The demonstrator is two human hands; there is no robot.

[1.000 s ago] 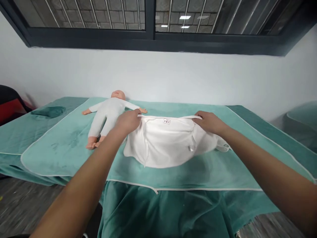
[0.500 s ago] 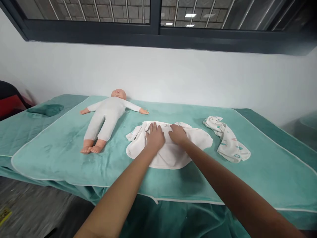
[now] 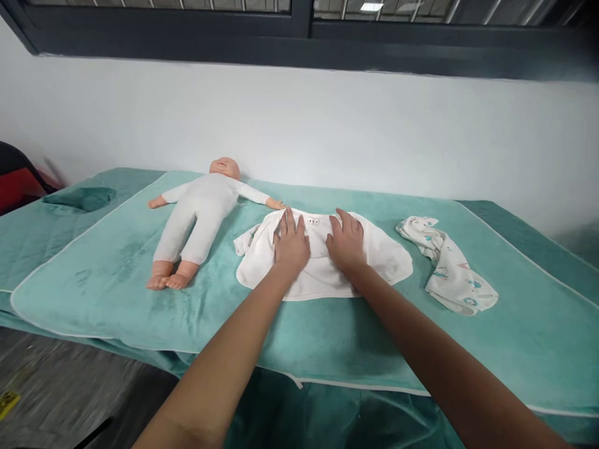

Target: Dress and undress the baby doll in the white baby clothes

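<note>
A white baby shirt [image 3: 322, 274] lies spread on the green bed cover, its small printed label showing at the top edge between my hands. My left hand [image 3: 291, 244] rests flat on the shirt's left part, fingers stretched out and apart. On the right part lies my right hand [image 3: 346, 240], its fingers spread too and gripping nothing. A bit of patterned sleeve pokes out at the shirt's left side. To the right of the shirt is a crumpled white garment [image 3: 452, 268] with coloured prints.
A baby doll [image 3: 203, 209] in a white bodysuit lies on its back at the left, one hand close to the shirt's upper edge. Behind the green mat [image 3: 491, 349] rises a white wall [image 3: 299, 131] under a dark window frame [image 3: 234, 43].
My right hand has opened from a curled grip to spread fingers. The shirt's top edge lies further from me and looks flatter. The camera view has tilted down a little.
</note>
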